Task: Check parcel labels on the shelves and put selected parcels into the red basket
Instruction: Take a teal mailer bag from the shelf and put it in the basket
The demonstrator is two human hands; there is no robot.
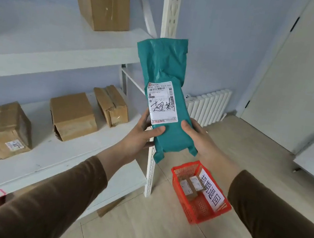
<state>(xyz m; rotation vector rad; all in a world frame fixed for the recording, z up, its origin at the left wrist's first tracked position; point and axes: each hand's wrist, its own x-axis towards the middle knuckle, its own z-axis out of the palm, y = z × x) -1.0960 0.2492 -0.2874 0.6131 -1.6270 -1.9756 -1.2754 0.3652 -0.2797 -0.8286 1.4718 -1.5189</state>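
While both hands, left hand (142,133) and right hand (196,136), grip the teal parcel (165,108), white shelves (50,156) run at nine o'clock, red basket (200,193) on pale floor (152,233) at five.

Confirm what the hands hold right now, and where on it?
Both hands hold the green parcel bag by its lower half: left hand on its left edge, right hand on its right edge.

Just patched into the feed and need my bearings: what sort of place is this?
Probably a small parcel storeroom or pickup point: white metal shelves hold brown cardboard boxes, both hands hold up a teal plastic mailer bag with a shipping label, and a red plastic basket with a paper sign sits on the floor.
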